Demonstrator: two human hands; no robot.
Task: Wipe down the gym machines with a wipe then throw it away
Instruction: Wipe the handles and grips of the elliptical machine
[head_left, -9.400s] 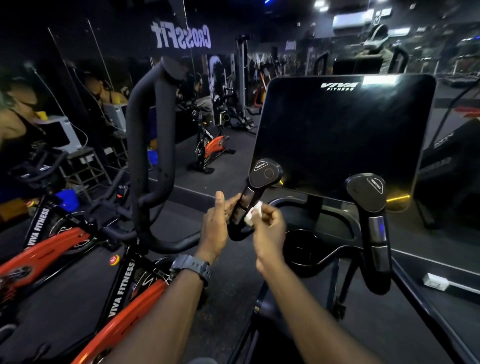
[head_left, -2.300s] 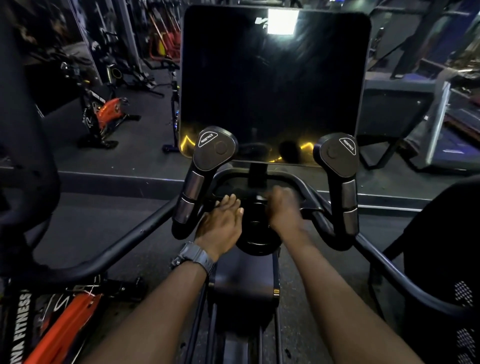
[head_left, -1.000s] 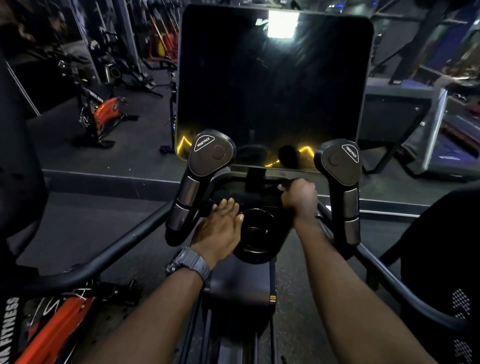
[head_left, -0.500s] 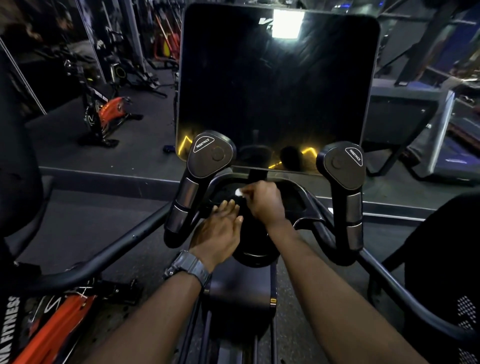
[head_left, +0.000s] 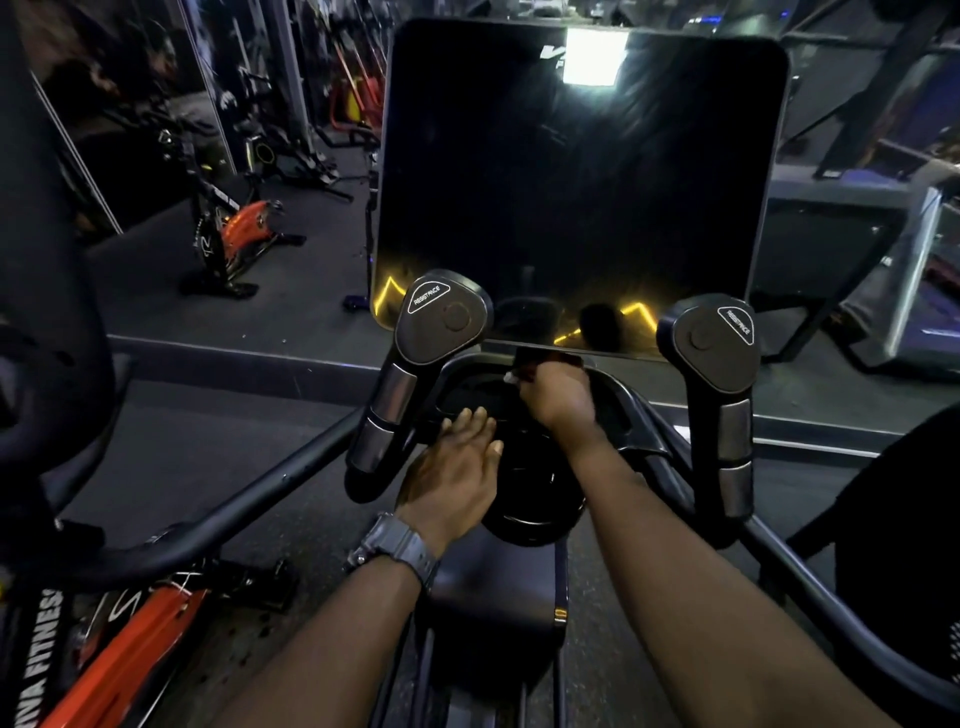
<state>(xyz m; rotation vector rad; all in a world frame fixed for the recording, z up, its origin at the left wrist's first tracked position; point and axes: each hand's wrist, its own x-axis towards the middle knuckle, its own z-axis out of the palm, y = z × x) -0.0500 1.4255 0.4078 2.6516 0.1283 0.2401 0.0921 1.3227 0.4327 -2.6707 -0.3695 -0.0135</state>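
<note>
The machine's dark screen (head_left: 576, 187) fills the upper centre, switched off, with a bright ceiling light reflected near its top edge. Below it, two upright handles marked RESISTANCE stand left (head_left: 415, 364) and right (head_left: 714, 395) of a black console tray (head_left: 613, 410). An orange exercise bike (head_left: 239, 234) stands on the floor at far left. The left hand (head_left: 452, 478) lies flat, fingers straight, resting on the tray's near left edge beside the left handle; a watch (head_left: 395, 545) sits on its wrist. The right hand (head_left: 556, 395) has a closed grip, fingers curled at the tray's far edge just under the screen. The wipe (head_left: 510, 378) shows only as a small white tip at those fingertips, touching the tray.
</note>
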